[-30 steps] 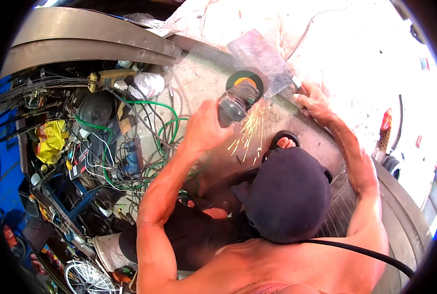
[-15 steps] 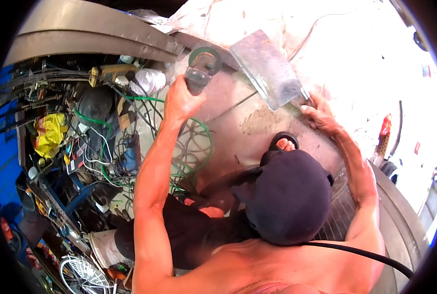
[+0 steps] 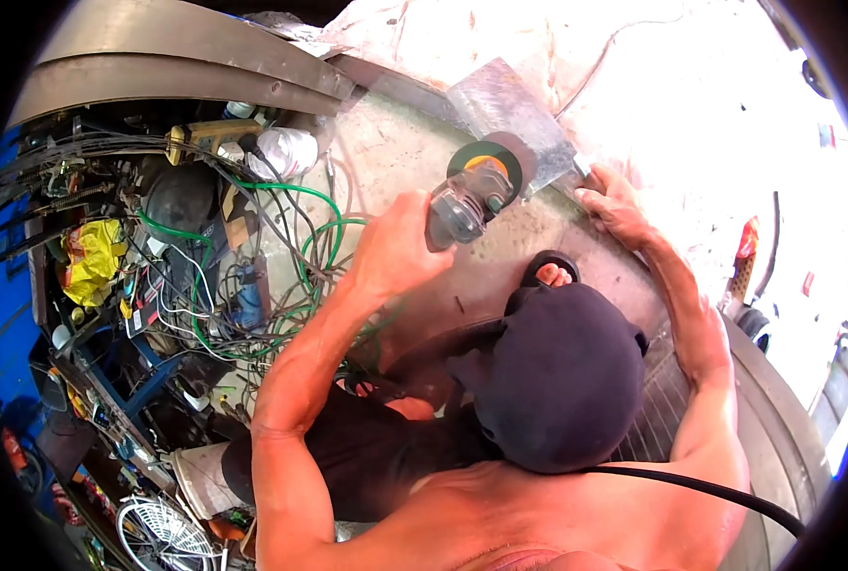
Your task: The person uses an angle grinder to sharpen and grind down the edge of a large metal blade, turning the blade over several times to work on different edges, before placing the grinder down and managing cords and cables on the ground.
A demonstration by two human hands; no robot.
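Observation:
My left hand (image 3: 400,249) is closed round the body of an angle grinder (image 3: 465,211), its green-rimmed disc (image 3: 508,152) uppermost. The disc overlaps the left edge of a broad rectangular cleaver (image 3: 507,98) in this view; whether they touch I cannot tell. My right hand (image 3: 620,211) grips the cleaver by its short handle, which the fingers mostly hide. The blade points away to the upper left, above the pale floor. My bent knee (image 3: 567,381) in dark cloth rises between my arms, with a sandalled foot (image 3: 552,273) just beyond it.
Tangled green hose (image 3: 334,224) and dark cables lie on the left, beside a yellow power strip (image 3: 205,141), a white bag (image 3: 286,152) and a yellow bag (image 3: 93,262). A pale bucket (image 3: 200,481) and a white fan grille (image 3: 162,528) stand lower left. A black cable (image 3: 700,487) crosses my right shoulder.
My left hand has brought the grinder rightward and slightly nearer, from apart to overlapping the cleaver's edge. The right hand keeps its grip; the blade has shifted slightly.

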